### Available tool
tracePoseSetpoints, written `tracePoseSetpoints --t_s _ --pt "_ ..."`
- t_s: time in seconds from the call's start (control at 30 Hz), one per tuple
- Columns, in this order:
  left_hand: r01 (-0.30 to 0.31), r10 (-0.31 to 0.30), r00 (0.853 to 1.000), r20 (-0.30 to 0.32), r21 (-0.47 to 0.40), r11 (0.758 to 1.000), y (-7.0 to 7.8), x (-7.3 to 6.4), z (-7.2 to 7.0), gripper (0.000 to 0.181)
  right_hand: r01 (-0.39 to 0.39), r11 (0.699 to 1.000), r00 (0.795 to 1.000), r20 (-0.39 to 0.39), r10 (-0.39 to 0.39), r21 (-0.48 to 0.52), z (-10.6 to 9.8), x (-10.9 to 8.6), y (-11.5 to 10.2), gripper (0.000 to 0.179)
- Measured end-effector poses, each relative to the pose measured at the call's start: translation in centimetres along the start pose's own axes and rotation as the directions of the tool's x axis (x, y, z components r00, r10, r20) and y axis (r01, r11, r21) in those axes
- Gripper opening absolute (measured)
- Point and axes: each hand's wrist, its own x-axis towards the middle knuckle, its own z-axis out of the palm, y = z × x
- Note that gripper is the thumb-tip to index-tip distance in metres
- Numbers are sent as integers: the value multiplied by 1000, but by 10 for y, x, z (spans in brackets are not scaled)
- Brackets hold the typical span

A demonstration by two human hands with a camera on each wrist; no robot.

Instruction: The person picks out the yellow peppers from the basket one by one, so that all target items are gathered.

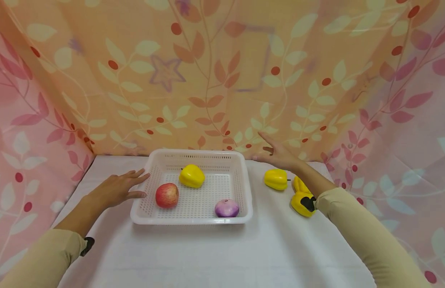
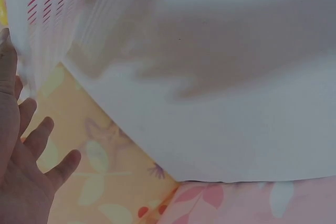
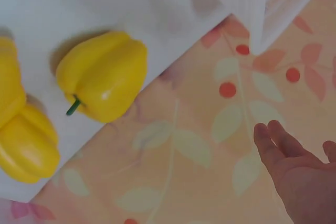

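Observation:
My left hand (image 1: 119,189) is at the left side of a white plastic basket (image 1: 193,221), its fingers spread and relaxed; whether they touch the rim I cannot tell. Inside the basket are a yellow bell pepper (image 1: 192,176), a red apple (image 1: 167,195) and a purple onion-like vegetable (image 1: 227,208). Beyond the basket's back right corner, my right hand (image 1: 281,155) hovers with fingers stretched out, holding nothing. Nearest to it on the table lies another yellow bell pepper (image 3: 102,77) with a green stem. More yellow peppers (image 1: 302,203) lie farther right, partly hidden by my right forearm.
White cloth covers the table (image 1: 215,256). A flowered curtain (image 1: 208,80) rises along the back edge and both sides. Dark straps sit at both wrists. In the left wrist view, a hand's shadow falls on the cloth beside the basket wall (image 2: 52,3).

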Motion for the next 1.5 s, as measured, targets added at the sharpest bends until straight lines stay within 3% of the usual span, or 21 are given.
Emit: tracePoseSetpoints --t_s 0.3,0.53,0.8,1.5 --pt "1 -1 1000 -3 6 1000 -1 1 3 75 45 999 998 54 -45 13 44 23 -17 93" --pt "1 -1 1000 -4 17 1000 -1 2 2 76 146 987 983 104 -152 68 76 39 -30 94" --pt "-2 2 1000 -8 20 1000 -1 3 2 76 65 997 982 175 -73 51 107 48 -38 93" --pt "5 -5 1000 3 6 1000 -1 3 2 76 -31 999 979 199 32 -8 149 71 -30 90"
